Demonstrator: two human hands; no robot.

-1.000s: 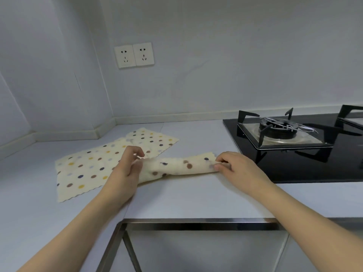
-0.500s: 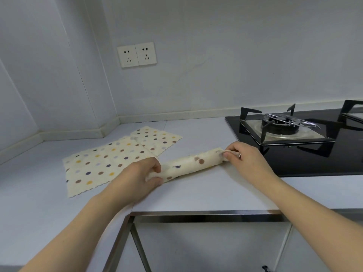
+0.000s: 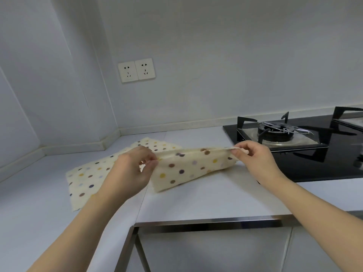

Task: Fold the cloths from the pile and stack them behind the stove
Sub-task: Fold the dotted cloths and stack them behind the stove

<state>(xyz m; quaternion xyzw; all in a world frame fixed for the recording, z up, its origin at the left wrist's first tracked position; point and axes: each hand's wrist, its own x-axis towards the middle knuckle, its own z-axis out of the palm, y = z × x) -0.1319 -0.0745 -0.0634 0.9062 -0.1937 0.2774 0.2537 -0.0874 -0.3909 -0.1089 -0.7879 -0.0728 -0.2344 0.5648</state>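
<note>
1. White kitchen counter runs along a pale grey wall; a steel frame edge lines the counter's front, and I see a double white wall socket above the corner.
2. Black glass gas stove with a black pan-support grate sits on the counter at right.
3. My left hand pinches the left end of a cream polka-dot cloth, thumb and fingertips closed together on the top edge.
4. My right hand pinches the cloth's right end the same way, fingers curled and clamped on the edge, just beside the stove's front-left corner.
5. Held cloth is stretched between both hands, top edge lifted off the counter; its lower edge looks to touch the counter, left of the stove.
6. It looks doubled over along the top edge; layers hard to count.
7. Second cream polka-dot cloth lies flat on the counter behind and left of my left hand, near the corner, partly hidden by that hand and by the held cloth.
</note>
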